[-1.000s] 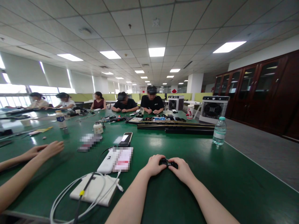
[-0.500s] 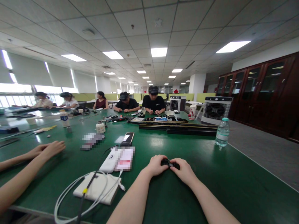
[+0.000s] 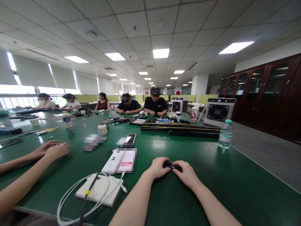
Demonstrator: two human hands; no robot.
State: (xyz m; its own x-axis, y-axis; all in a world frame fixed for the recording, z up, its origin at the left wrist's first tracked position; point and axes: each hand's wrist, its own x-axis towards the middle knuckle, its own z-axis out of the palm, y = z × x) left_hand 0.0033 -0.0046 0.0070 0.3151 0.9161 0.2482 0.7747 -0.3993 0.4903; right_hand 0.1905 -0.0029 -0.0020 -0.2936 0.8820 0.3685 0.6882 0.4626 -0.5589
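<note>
My left hand point(image 3: 160, 167) and my right hand point(image 3: 185, 172) meet low over the green table point(image 3: 246, 185), fingers curled round a small black part point(image 3: 173, 166). The left grips one end of it and the right the other. Much of the part lies behind my fingers, so its kind does not show. To the left of my forearms lie a white power bank point(image 3: 113, 160) marked "2", a phone with a blurred screen point(image 3: 127, 160), and a white block point(image 3: 94, 191) with a looped white cable point(image 3: 70, 192).
A water bottle point(image 3: 225, 135) stands near the right table edge. Long black rails point(image 3: 195, 132) lie across the far middle, beside small parts. A co-worker's hands point(image 3: 55, 150) are at the left. Other people sit round the table. A white jar point(image 3: 102, 128) stands left of centre.
The whole view has shifted slightly to the right. My hands keep the same grip on the black part. At the left, the co-worker's hands have changed pose a little.
</note>
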